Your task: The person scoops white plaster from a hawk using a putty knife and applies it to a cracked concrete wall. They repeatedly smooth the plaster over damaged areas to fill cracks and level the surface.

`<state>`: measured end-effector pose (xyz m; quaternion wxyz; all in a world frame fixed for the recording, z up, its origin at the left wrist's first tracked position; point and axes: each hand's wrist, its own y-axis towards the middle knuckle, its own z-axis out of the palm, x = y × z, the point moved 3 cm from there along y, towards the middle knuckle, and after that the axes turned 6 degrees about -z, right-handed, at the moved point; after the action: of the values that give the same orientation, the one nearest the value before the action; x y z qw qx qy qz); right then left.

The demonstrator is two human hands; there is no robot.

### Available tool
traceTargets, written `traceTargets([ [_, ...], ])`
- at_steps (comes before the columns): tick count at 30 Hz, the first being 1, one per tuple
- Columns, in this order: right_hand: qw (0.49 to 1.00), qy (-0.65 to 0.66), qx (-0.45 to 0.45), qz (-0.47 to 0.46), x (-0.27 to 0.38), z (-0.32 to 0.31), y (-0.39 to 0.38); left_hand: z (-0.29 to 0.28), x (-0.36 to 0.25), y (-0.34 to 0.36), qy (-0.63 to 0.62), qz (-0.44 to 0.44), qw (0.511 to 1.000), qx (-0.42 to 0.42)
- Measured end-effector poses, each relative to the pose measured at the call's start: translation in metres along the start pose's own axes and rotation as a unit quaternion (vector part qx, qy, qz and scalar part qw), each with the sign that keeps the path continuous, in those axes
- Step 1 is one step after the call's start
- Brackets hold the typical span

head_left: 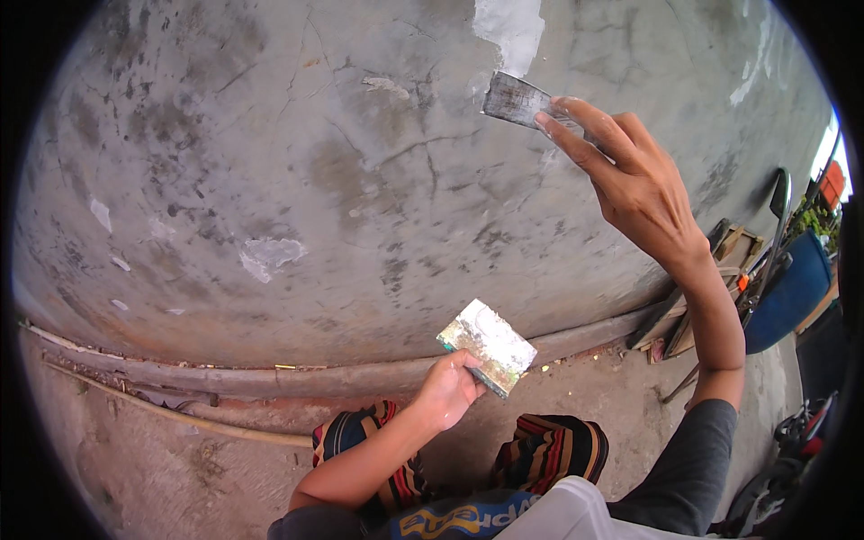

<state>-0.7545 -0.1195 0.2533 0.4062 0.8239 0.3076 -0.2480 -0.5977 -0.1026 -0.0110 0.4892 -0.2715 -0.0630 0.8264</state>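
Note:
My right hand point(621, 162) is raised to the wall, fingers closed on a flat metal putty knife point(516, 99). The blade lies at the lower end of a fresh white putty patch point(510, 34) on the cracked grey wall point(297, 171). Lower down, in front of my knees, my left hand point(450, 389) grips a small rectangular board point(490, 344) by its near edge. White putty coats the board's upper face. My left thumb rests on top, and the fingers beneath are mostly hidden.
A blue chair point(792, 292) stands at the right, with wooden frames point(688, 310) leaning by the wall. Along the wall's foot runs a low concrete ledge point(225, 376). A long pole point(180, 414) lies on the floor at the left. Dark bags or clutter sit at the lower right.

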Motion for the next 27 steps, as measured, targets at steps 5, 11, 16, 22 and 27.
traceTargets([
  [5, 0.995, -0.027, -0.059, -0.082, -0.035, 0.026, 0.016, -0.001, 0.002, 0.005, 0.005, -0.011, 1.0, 0.0],
  [11, 0.996, -0.036, -0.068, -0.055, -0.041, 0.034, 0.018, 0.003, 0.0, 0.001, 0.006, 0.001, 1.0, -0.015],
  [16, 0.999, -0.043, -0.029, 0.007, -0.029, 0.018, 0.005, 0.0, 0.001, 0.0, 0.005, -0.004, 1.0, -0.023],
  [22, 0.997, -0.078, -0.007, -0.012, -0.007, -0.023, 0.012, -0.001, 0.001, 0.002, 0.0, -0.007, 1.0, -0.007],
  [27, 0.994, -0.104, 0.01, -0.035, 0.001, -0.007, 0.04, -0.005, 0.001, 0.006, 0.004, -0.02, 1.0, 0.002],
])
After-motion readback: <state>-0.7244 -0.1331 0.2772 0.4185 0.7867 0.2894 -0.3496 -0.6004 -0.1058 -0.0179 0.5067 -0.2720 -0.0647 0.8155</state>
